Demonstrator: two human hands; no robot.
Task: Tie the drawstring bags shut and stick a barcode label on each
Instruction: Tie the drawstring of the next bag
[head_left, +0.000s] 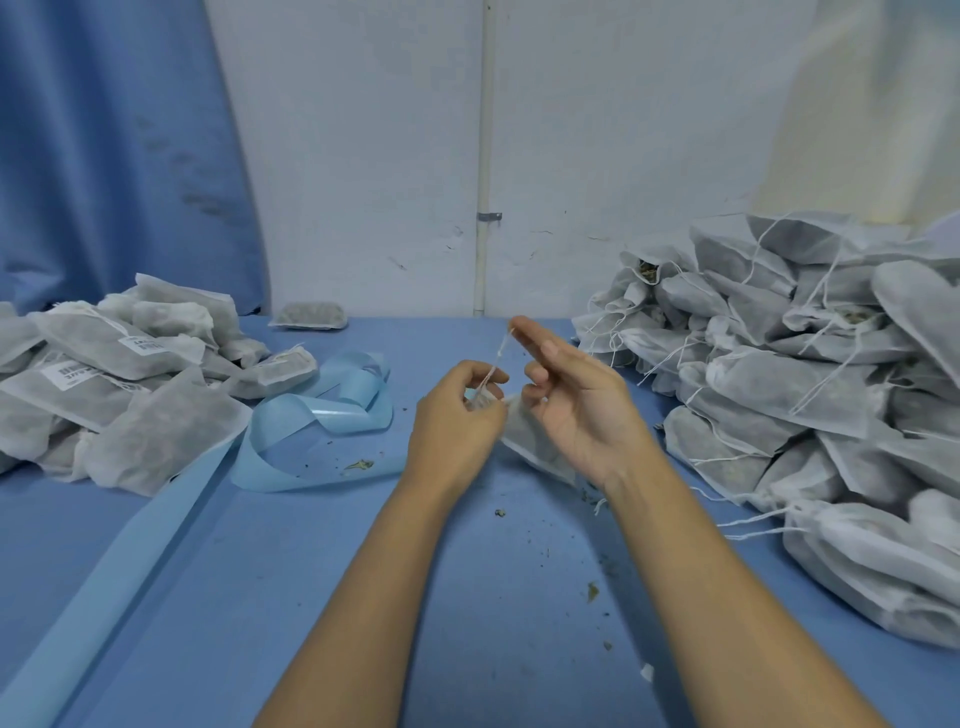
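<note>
From the head camera, both forearms reach in over the blue table (467, 597) and meet at its middle. The left hand (457, 410) is curled tight around the gathered neck of a white drawstring bag (530, 441), whose body slants down to the right, behind the right hand (576, 405), and lies low over the table. A thin white drawstring (493, 361) runs taut from the neck, up and slightly right, to the right hand's long fingertips (519, 328), which appear to pinch its end. That hand's lower fingers are curled in near the bag's neck, and its palm is turned toward the left hand. At the left edge lies a heap of flat filled bags (156, 431), several of them carrying a white barcode label (67, 375). Just beside that heap, a pale blue label backing strip (322, 415) loops across the table and trails off toward the bottom left corner. A larger pile of unlabelled bags (805, 389) with loose strings fills the right side. A lone filled bag (310, 315) sits at the back against the white wall (363, 156). Dark crumbs (592, 591) dot the table between the arms.
</note>
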